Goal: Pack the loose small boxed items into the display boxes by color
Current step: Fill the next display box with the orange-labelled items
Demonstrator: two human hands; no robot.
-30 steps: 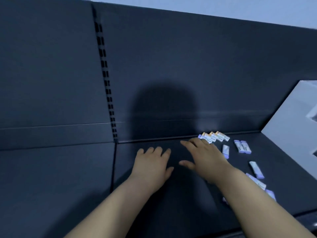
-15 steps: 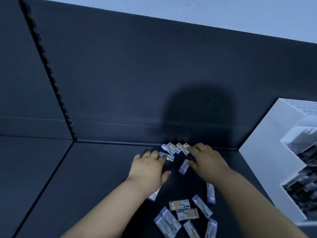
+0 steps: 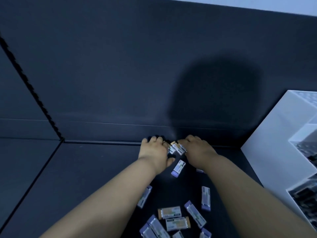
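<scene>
Several small white boxes lie loose on the dark shelf floor, some with purple ends and some with orange ends. A short row of orange-ended boxes [image 3: 176, 147] sits by the back wall. My left hand [image 3: 154, 152] and my right hand [image 3: 197, 150] hold this row from either side with curled fingers. One purple-ended box [image 3: 178, 168] lies just below the hands. Nearer to me lie two orange-ended boxes [image 3: 169, 212] and several purple-ended boxes [image 3: 205, 197]. The white display box [image 3: 274, 143] stands at the right.
The dark back wall [image 3: 120, 83] rises right behind the hands. A slotted upright strip [image 3: 34, 93] runs diagonally at the left. My forearms cover part of the shelf floor [image 3: 85, 169].
The view has swung right and down, bringing more loose boxes and the white display box into sight. Both hands have closed in on the row of orange-ended boxes by the back wall.
</scene>
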